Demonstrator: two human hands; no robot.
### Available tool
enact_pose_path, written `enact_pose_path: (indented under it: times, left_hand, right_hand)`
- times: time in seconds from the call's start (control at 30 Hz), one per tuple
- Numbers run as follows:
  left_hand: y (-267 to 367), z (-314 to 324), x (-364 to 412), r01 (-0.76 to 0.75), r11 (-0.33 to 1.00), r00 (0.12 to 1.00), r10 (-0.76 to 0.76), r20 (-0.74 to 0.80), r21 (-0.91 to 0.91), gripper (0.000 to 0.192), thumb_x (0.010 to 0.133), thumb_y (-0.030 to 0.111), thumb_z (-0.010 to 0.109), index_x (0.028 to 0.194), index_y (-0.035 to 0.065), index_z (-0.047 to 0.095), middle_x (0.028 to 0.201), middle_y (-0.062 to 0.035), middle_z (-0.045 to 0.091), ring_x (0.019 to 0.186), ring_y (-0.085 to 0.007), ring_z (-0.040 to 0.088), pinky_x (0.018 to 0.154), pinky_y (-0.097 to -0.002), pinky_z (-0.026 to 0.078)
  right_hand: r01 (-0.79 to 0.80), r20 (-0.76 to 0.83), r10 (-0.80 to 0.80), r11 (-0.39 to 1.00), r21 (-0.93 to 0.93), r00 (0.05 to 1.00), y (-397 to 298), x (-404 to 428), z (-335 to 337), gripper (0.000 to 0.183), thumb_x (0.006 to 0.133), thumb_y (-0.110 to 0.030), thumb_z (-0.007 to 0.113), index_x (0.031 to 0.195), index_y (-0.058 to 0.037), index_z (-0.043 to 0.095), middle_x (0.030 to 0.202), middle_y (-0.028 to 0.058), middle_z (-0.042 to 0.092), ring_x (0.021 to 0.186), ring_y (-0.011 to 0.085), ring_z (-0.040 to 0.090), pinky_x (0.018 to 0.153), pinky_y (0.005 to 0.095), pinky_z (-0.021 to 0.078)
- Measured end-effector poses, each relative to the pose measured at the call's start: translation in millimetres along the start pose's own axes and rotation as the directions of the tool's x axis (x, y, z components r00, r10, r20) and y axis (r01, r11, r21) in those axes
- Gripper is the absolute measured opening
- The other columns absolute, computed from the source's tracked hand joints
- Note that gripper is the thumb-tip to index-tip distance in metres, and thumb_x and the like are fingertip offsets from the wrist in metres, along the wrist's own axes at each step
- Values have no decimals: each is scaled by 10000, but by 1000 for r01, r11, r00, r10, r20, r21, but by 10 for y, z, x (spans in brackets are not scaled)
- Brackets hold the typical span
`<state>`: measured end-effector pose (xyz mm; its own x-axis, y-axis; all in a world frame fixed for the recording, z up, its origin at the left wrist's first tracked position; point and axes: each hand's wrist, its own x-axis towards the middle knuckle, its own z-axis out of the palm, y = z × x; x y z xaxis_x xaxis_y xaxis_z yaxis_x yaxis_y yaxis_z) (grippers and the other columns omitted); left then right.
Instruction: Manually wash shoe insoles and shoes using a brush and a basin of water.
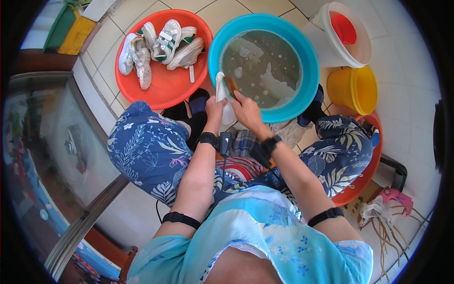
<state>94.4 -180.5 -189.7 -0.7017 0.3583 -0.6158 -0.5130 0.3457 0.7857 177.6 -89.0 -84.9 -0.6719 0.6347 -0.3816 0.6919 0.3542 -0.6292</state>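
My left hand (215,110) grips a white shoe (220,88) at the near left rim of a blue plastic basin (215,53). Its sole side is turned so that I cannot tell which face is up. In my right hand (246,110) is a brush with a brown wooden back (231,86), held against or just beside the shoe; its bristles are hidden. Murky grey water (262,67) with foam and bubbles fills much of the basin. Several white shoes (168,39), some with green trim, lie in an orange-red basin (156,97) on the left.
A white bucket (319,46) holding a red scoop (343,29) and a yellow bucket (349,88) stand at the right wall. Another orange basin (361,177) sits beside my right knee. A black pipe (399,174) and dry stalks (385,234) are further down. A glass panel (53,142) stands left.
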Motion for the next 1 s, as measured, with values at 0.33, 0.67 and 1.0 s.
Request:
enact_pose_path:
  times: [0.33, 0.67, 1.0]
  left_hand:
    - [48, -6, -9, -5, 997, 1000, 5, 0, 75, 204, 789, 102, 667, 961, -4, 649, 876, -137, 688, 827, -224, 654, 742, -355, 484]
    - [210, -64, -132, 89, 987, 984, -66, 168, -132, 301, 773, 109, 671, 998, -87, 628, 847, -149, 673, 749, -235, 666, 669, -342, 514]
    - [458, -69, -257, -71, 978, 997, 63, 48, 195, 235, 786, -8, 540, 1019, -28, 516, 897, -224, 640, 766, -362, 675, 691, -411, 571]
  right_hand:
    - [11, -35, -11, 1000, -13, 999, -70, 72, -5, 378, 879, -337, 500, 1174, -118, 587, 897, 244, 664, 886, 439, 629, 783, 535, 485]
    - [-81, 29, 82, 996, -33, 996, 64, 211, -180, 471, 858, -350, 506, 1295, -186, 562, 1047, 224, 655, 996, 420, 611, 874, 476, 480]
    - [-14, -131, 44, 975, 224, 990, 159, -262, -228, 475, 868, -357, 561, 1302, -166, 565, 1060, 211, 658, 993, 395, 620, 863, 433, 486]
